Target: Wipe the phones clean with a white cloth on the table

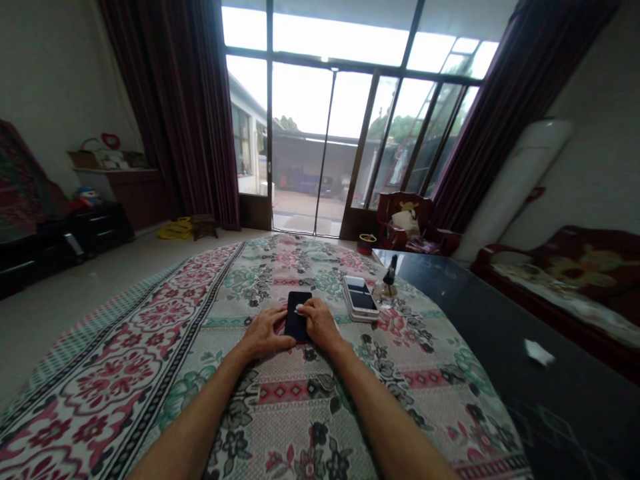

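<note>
A dark smartphone [299, 327] lies flat on the patterned tablecloth [280, 393], between my two hands. My left hand [267, 331] grips it along the left side, with the thumb at its near edge and the fingers at its left edge. My right hand [318, 323] is closed in a pinch around a small white wad [299, 308], which rests on the dark screen. The wad is too small to tell its material. Just right of my right hand lies a white phone [361, 295] on top of a pale box or second device. Beside that stands a small clear bottle [387, 287] with a black dropper top.
A black glossy table [445, 293] adjoins on the right, with a crumpled white piece [539, 353] on it. Beyond are a wooden armchair [405, 220], a wooden sofa [570, 267] and a glass door [305, 160]. A low black cabinet [100, 227] stands left.
</note>
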The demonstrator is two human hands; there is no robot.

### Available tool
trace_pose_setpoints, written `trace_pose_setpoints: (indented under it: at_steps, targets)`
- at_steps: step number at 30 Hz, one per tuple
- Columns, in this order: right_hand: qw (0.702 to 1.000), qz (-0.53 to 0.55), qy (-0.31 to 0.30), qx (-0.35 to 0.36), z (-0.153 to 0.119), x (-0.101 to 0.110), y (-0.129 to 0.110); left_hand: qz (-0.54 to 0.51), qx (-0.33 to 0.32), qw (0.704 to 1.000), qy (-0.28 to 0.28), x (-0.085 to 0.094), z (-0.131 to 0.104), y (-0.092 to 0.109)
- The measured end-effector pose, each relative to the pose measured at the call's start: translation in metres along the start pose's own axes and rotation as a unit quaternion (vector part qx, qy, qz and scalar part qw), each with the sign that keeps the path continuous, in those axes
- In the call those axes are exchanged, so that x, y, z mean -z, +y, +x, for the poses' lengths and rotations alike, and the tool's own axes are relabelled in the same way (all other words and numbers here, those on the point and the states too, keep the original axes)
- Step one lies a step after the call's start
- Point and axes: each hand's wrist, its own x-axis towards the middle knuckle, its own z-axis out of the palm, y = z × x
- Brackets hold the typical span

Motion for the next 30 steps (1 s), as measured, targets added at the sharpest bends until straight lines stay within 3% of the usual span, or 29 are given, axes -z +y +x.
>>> trace_pose_setpoints:
  at_steps: [9, 16, 22, 26, 30]
  targets:
    - [0.999, -0.015, -0.025, 0.020, -0.013, 0.006, -0.007, 0.028, 0.018, 0.999, 0.009, 0.000, -0.004, 0.006]
    - [0.998, -0.026, -0.051, 0.040, -0.039, 0.019, -0.025, 0.043, -0.024, 0.999, 0.020, -0.005, -0.003, 0.000]
    - [0.997, -0.028, -0.058, 0.048, -0.058, 0.024, -0.035, 0.038, -0.012, 0.999, 0.031, -0.007, -0.005, 0.000]
    - [0.996, -0.026, -0.076, 0.035, -0.048, 0.024, -0.030, 0.042, -0.009, 0.999, 0.017, -0.006, -0.006, 0.000]
    - [0.996, -0.053, -0.071, 0.017, -0.017, 0.018, -0.017, 0.048, -0.005, 0.999, 0.011, -0.004, -0.006, 0.004]
